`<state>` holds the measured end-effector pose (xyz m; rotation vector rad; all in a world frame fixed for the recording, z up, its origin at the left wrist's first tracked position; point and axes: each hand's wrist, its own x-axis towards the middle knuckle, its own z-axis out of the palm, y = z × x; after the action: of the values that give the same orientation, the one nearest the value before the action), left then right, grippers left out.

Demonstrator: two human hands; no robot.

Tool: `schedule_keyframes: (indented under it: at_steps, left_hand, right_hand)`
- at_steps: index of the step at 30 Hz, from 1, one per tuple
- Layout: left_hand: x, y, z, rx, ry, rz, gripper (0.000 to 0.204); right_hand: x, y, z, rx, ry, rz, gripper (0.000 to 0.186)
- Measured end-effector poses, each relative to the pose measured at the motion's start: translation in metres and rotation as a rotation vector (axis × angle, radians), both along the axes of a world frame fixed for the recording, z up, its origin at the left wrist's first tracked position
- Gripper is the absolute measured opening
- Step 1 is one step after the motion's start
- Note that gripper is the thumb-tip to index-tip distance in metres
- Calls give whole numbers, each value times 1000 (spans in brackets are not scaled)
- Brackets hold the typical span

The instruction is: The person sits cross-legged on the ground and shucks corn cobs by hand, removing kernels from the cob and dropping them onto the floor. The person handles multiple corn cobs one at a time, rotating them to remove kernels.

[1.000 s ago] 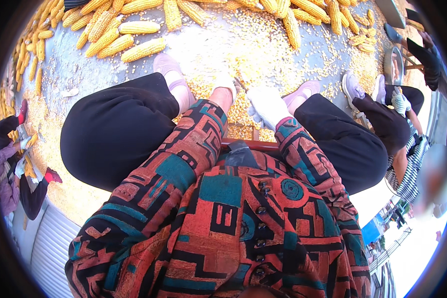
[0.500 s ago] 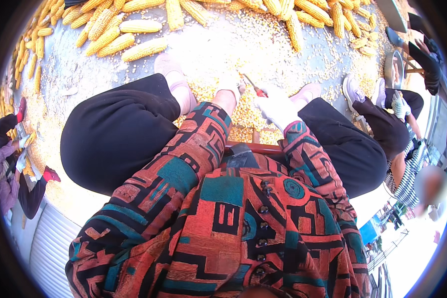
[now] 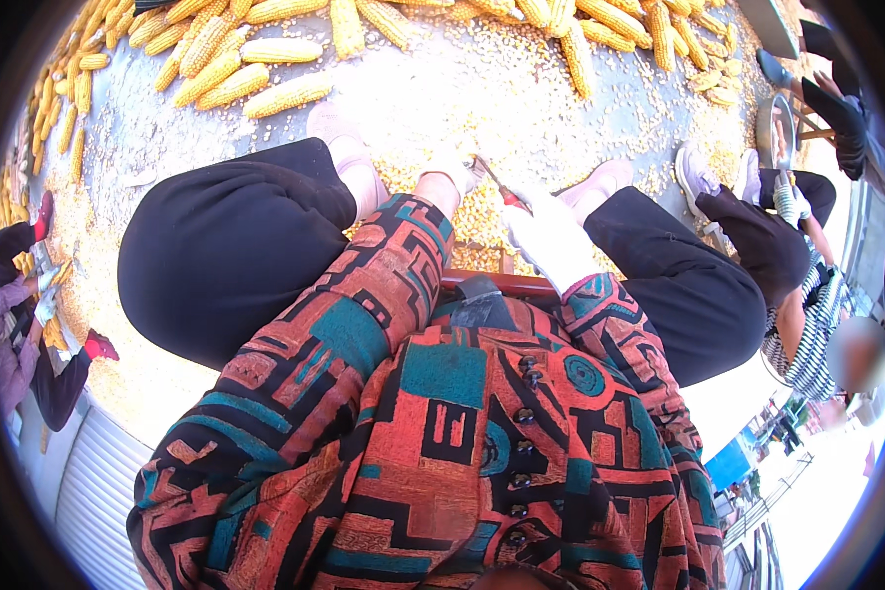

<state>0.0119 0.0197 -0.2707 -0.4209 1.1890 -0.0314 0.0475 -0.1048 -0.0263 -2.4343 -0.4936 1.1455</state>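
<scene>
My right hand [image 3: 546,236], in a white glove, grips the red handle [image 3: 514,201] of a thin metal tool [image 3: 493,178] pointing up and left. Its tip reaches my left hand [image 3: 454,175], also in a pale glove, whose fingers are curled round something washed out by glare. Beneath both hands lie loose yellow kernels [image 3: 484,224] and a reddish-brown wooden frame [image 3: 509,285] between my legs.
Corn cobs [image 3: 206,79] are heaped along the far edge and left. A person in striped clothing [image 3: 806,334] sits close on my right, a metal basin [image 3: 779,133] beyond. Other people [image 3: 15,334] work at far left; another person's legs [image 3: 836,123] show upper right.
My right hand has moved slightly right and downward with the tool, and its red handle has come into view. My left hand has shifted only slightly. The striped person's hands have shifted a little.
</scene>
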Motion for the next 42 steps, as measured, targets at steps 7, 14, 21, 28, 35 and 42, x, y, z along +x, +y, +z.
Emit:
schedule_keyframes:
  at_steps: [7,14,21,28,35,42]
  left_hand:
    - [5,-15,-30,345,-26,-230,29]
    - [-1,-7,-14,1808,-265,-1834,30]
    - [-4,-18,-74,365,-145,-220,31]
    - [14,-24,-31,280,-20,-234,31]
    - [23,-30,-14,273,4,-254,32]
    - [27,-28,1,247,-72,-284,34]
  right_hand:
    - [-10,-18,-14,19,98,-55,43]
    - [-8,-9,2,-21,-24,-22,42]
    - [-7,0,-6,-8,-31,9,43]
    - [-21,6,-10,-75,-228,73,41]
    - [-12,18,-17,-102,-234,100,33]
    - [-3,27,-33,-84,-307,224,36]
